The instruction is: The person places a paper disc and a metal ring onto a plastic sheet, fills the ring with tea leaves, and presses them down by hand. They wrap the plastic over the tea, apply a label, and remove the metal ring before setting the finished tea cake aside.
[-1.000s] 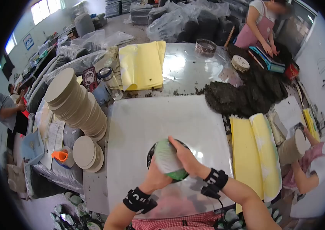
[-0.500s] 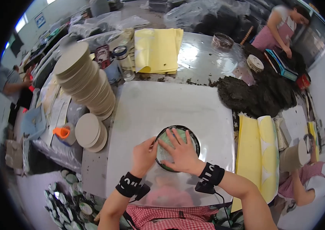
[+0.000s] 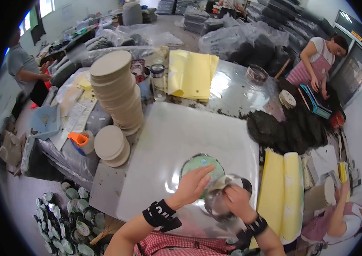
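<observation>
A round disc with a green printed top [image 3: 203,163] lies on the shiny light sheet [image 3: 159,141] in front of me. My left hand [image 3: 193,186] reaches over its lower left part, fingers stretched out and holding nothing. To the right, my right hand [image 3: 238,201] has its fingers closed on a shiny round metal ring [image 3: 217,204], which is tilted and blurred by motion. The ring overlaps the lower right edge of the green disc in this view. Black bands with white lettering circle both wrists.
Tall stacks of beige round discs [image 3: 115,91] stand at the left, near a glass jar [image 3: 158,83]. Yellow sheets [image 3: 191,74] lie behind, more yellow sheets [image 3: 275,192] at right. Dark clumped material [image 3: 287,130] covers the back right. Co-workers sit at right; wrapped green discs [image 3: 63,224] lie below left.
Both hands lay on the green disc before. Now the right hand has moved right and down with the metal ring, while the left hand has shifted across the disc. The view has tilted up.
</observation>
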Available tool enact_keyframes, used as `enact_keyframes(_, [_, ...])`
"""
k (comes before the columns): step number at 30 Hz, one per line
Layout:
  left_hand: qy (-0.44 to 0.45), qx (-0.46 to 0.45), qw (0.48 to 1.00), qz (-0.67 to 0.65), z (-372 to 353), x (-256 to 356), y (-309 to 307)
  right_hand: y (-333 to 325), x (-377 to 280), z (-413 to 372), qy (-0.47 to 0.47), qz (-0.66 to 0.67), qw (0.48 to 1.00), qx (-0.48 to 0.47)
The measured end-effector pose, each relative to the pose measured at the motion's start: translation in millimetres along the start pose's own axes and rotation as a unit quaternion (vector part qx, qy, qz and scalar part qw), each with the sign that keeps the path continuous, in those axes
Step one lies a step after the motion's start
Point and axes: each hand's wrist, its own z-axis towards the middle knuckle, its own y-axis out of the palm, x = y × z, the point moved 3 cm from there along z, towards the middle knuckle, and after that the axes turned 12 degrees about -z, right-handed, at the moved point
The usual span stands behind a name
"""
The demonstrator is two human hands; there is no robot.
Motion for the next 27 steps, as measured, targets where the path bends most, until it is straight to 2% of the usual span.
enact_keyframes(1, [0.014,-0.028,0.993,0.113,0.4,-11.7,4.1,-20.3,-3.1,-21.4,-0.021,-0.006,0.986,0.163])
enact_keyframes(2, [0.021,-0.054,0.970,0.238,3.7,-22.7,10.1,-24.8,8.6,-45.5,0.007,-0.042,0.979,0.198])
enact_keyframes(3, [0.015,-0.083,0.927,0.366,-1.5,-32.8,9.9,-21.9,15.3,-56.7,0.083,-0.137,0.961,0.224])
enact_keyframes(4, [0.013,-0.078,0.933,0.351,-8.6,-41.5,10.4,-24.9,15.9,-51.4,0.155,-0.154,0.944,0.246])
enact_keyframes(5, [0.021,-0.068,0.938,0.338,-10.1,-49.1,6.6,-2.1,47.3,-65.6,0.240,-0.123,0.945,0.184])
enact_keyframes(6, [-0.012,-0.019,0.933,0.360,-13.6,-54.0,-8.9,27.1,89.8,-82.8,0.305,0.087,0.946,0.070])
enact_keyframes(7, [-0.046,0.028,0.928,0.370,-23.4,-56.4,-16.3,27.4,91.1,-82.9,0.309,0.047,0.947,0.071])
enact_keyframes(8, [-0.080,0.074,0.924,0.368,-31.7,-57.6,-22.5,28.9,82.4,-82.0,0.330,0.102,0.931,0.114])
enact_keyframes(11, [-0.203,-0.012,0.926,0.319,-40.3,-76.5,-39.8,29.0,68.7,-57.9,0.262,0.141,0.951,0.082])
enact_keyframes(12, [-0.110,0.058,0.975,0.185,-45.0,-97.0,-25.4,28.2,53.7,-44.3,0.253,0.190,0.942,0.111])
enact_keyframes(13, [-0.192,0.101,0.973,0.074,-48.1,-93.8,-27.1,27.6,35.0,-29.6,0.244,0.237,0.930,0.140])
enact_keyframes(14, [-0.270,0.142,0.952,-0.040,-50.1,-84.5,-24.7,30.2,28.5,-24.1,0.255,0.295,0.912,0.128])
enact_keyframes(15, [-0.339,0.180,0.910,-0.155,-52.1,-80.4,-23.1,27.8,28.6,-23.0,0.238,0.264,0.927,0.119])
enact_keyframes(17, [-0.311,0.331,0.841,-0.293,-96.3,-114.3,-72.0,26.3,32.2,-29.8,0.208,0.203,0.951,0.100])
enact_keyframes(18, [-0.240,0.381,0.792,-0.412,-126.9,-122.5,-112.9,29.4,45.2,-39.2,0.195,0.156,0.968,0.036])
enact_keyframes(19, [-0.245,0.280,0.723,-0.582,-120.3,-20.8,-144.2,24.5,44.0,-40.1,0.228,0.155,0.961,-0.016])
enact_keyframes(20, [-0.058,0.147,0.689,-0.708,-136.7,-20.1,-155.3,17.7,41.2,-40.3,0.260,0.153,0.951,-0.068])
enact_keyframes(21, [0.088,-0.038,0.591,-0.801,-158.8,-17.4,-165.7,17.3,38.9,-42.2,0.292,0.152,0.936,-0.122])
enact_keyframes(22, [-0.004,0.015,0.703,-0.711,-168.5,-7.8,-171.1,30.6,41.9,-46.9,0.252,0.092,0.963,-0.038])
enact_keyframes(23, [-0.094,0.068,0.791,-0.601,-183.7,-3.3,-180.6,32.5,36.9,-49.4,0.239,0.092,0.967,-0.022])
enact_keyframes(24, [-0.127,0.005,0.881,-0.457,-192.0,-4.9,-181.9,31.9,30.9,-46.7,0.221,0.089,0.971,-0.001])
enact_keyframes(25, [-0.154,-0.059,0.941,-0.295,-199.8,-11.9,-182.4,31.0,22.6,-41.8,0.202,0.087,0.975,0.022])
enact_keyframes(26, [-0.176,-0.121,0.969,-0.120,-200.3,-16.7,-184.6,14.0,3.0,-33.3,0.242,0.130,0.961,0.020])
enact_keyframes(27, [-0.127,-0.185,0.974,-0.023,-197.5,-16.6,-181.6,-0.8,-17.9,-28.2,0.229,0.175,0.958,0.016])
